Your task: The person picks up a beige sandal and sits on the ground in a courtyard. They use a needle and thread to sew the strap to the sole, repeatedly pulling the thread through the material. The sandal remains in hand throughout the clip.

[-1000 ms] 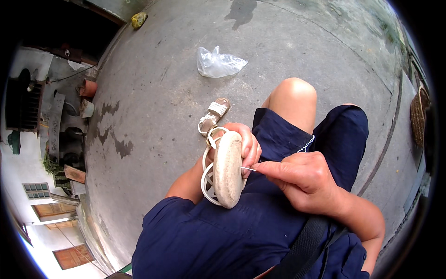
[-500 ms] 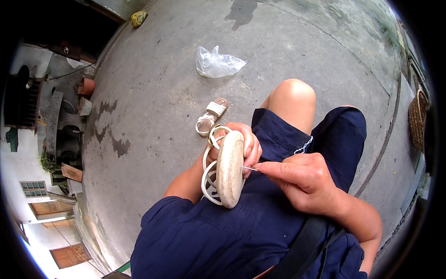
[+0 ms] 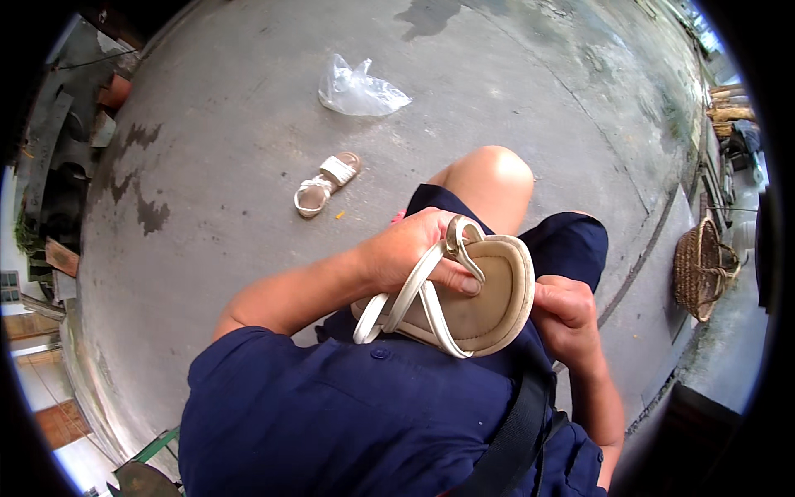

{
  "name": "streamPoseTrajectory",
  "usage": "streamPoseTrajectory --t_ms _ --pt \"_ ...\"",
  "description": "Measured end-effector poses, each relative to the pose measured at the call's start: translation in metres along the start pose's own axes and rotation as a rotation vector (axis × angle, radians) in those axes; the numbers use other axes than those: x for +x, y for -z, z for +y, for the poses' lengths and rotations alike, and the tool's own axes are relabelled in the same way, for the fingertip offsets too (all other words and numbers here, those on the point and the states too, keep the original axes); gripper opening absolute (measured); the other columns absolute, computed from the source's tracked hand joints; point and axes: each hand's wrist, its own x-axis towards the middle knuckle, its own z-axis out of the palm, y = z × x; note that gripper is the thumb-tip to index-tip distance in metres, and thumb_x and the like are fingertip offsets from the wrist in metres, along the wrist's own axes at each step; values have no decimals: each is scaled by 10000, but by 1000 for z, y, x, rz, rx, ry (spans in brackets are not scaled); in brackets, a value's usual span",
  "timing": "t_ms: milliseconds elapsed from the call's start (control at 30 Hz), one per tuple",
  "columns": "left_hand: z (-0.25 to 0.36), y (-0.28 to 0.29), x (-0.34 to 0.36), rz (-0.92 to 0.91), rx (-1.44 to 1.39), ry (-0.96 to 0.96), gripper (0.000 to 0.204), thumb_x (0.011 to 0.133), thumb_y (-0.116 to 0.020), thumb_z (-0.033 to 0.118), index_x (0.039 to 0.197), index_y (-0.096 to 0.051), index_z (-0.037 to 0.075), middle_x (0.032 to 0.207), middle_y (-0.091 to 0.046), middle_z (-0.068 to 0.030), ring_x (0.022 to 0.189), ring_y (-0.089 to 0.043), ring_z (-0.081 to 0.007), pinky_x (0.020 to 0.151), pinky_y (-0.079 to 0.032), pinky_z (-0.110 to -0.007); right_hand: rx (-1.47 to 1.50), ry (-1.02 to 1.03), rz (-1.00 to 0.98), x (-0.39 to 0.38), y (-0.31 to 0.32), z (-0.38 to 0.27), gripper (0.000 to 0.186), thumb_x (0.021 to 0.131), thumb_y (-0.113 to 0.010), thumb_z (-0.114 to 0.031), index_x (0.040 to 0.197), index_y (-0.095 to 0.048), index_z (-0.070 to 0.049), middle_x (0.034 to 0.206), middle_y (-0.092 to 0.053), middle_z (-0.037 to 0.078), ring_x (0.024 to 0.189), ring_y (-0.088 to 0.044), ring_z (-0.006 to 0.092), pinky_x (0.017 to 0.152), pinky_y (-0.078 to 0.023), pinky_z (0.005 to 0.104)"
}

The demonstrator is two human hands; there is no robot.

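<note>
My left hand (image 3: 422,253) is closed around a white strappy sandal (image 3: 497,286), its thumb pressed on the tan insole between the straps. The sandal lies tilted over my lap with its insole facing up and a metal buckle on one strap. At the sole's right edge is my right hand (image 3: 567,311), fingers pinched together and knuckles close against the rim. The thin needle it gripped a moment ago is hidden behind the sole and fingers. Another white sandal (image 3: 329,184) rests on the ground beyond my left forearm.
A crumpled clear plastic bag (image 3: 361,88) lies on the concrete ground (image 3: 240,108) ahead. To the right stands a woven basket (image 3: 700,269) with a handle. Bricks and planks (image 3: 61,257) line the left side. A black strap (image 3: 517,431) crosses my dark blue shirt.
The sandal has turned from sole side to insole side up, and my left thumb now lies on the insole. My right hand has moved to its right edge; the needle no longer shows. The view has shifted.
</note>
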Motion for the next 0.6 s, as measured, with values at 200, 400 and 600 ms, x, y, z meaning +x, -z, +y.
streamPoseTrajectory --t_ms 200,400,600 --pt "-5 -3 5 -126 -111 -23 274 740 -745 9 983 -618 13 933 -656 -38 866 -604 -84 797 -489 -230 170 -9 67 -13 -14 14 291 730 -602 103 986 -674 -16 595 -499 84 517 -489 196 490 -384 292" --pt "-4 -2 2 -111 -85 -81 262 750 -742 14 976 -610 12 936 -652 -31 873 -600 -81 791 -492 -224 94 -8 129 -14 -20 6 334 717 -559 133 986 -675 -27 599 -513 82 519 -500 190 495 -391 285" --pt "-1 -11 0 -63 5 -89 242 768 -740 45 964 -600 14 927 -647 -23 875 -587 -68 790 -486 -224 -13 3 199 -20 -22 1 348 682 -558 137 969 -673 -20 592 -499 83 511 -491 201 489 -385 291"
